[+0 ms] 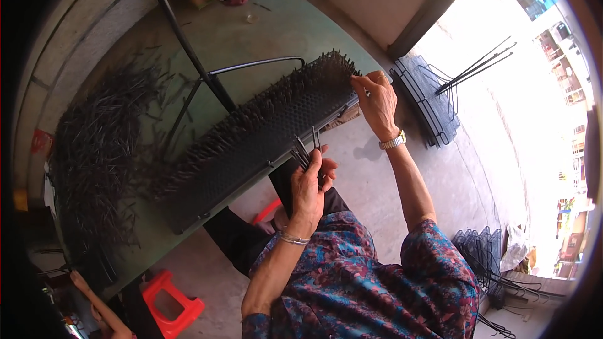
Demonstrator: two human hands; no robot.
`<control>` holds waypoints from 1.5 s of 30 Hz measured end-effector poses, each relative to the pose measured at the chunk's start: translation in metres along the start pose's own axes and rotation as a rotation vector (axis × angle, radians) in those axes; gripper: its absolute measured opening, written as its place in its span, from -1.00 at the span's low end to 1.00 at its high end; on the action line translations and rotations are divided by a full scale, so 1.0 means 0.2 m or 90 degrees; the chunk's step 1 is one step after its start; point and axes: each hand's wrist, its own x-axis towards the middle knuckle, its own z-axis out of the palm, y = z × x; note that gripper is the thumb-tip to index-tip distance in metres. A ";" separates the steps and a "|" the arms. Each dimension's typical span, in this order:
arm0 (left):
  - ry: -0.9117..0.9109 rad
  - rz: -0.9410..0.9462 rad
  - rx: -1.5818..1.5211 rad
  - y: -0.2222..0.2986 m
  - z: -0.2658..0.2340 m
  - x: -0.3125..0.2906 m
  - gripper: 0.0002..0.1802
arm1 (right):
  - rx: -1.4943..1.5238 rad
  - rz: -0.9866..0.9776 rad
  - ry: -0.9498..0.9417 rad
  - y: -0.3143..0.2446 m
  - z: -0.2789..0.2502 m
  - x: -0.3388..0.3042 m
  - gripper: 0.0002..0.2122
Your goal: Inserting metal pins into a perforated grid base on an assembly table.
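Observation:
A long black perforated panel point(251, 144) lies slantwise along the near edge of the green table. Dense rows of short dark strips point(270, 103) stand upright in its far half, while the holes nearer me are bare. My left hand point(309, 179), with a bracelet at the wrist, is closed around a few of the same thin dark strips point(301, 150), their ends sticking up past the fingers. At the panel's right end my right hand point(377, 100), wearing a watch, has thumb and forefinger pinched against the last strips; what lies between the fingertips is too small to make out.
A big heap of loose dark strips point(94, 144) covers the table's left side. A black metal rod frame point(213, 85) crosses behind the panel. Black wire racks point(427, 97) stand on the floor at right. A red stool point(173, 304) and another person's arm point(100, 307) are lower left.

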 end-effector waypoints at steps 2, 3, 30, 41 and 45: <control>0.007 -0.002 -0.003 0.00 0.00 0.00 -0.63 | -0.059 -0.036 0.046 -0.05 -0.03 -0.02 -0.77; 0.008 -0.010 -0.005 0.00 0.00 0.00 -0.63 | -0.060 -0.036 0.047 -0.07 -0.06 -0.04 -0.77; 0.048 -0.048 0.132 0.08 0.00 0.01 -0.58 | 0.589 0.225 -0.508 -0.25 -0.24 -0.02 -0.84; 0.029 -0.021 -0.010 0.04 -0.13 0.09 -0.80 | 0.308 0.085 -0.074 -0.17 -0.03 0.12 -0.90; 0.039 -0.033 -0.001 0.07 -0.10 0.07 -0.77 | 0.266 0.076 -0.079 -0.16 0.02 0.09 -0.91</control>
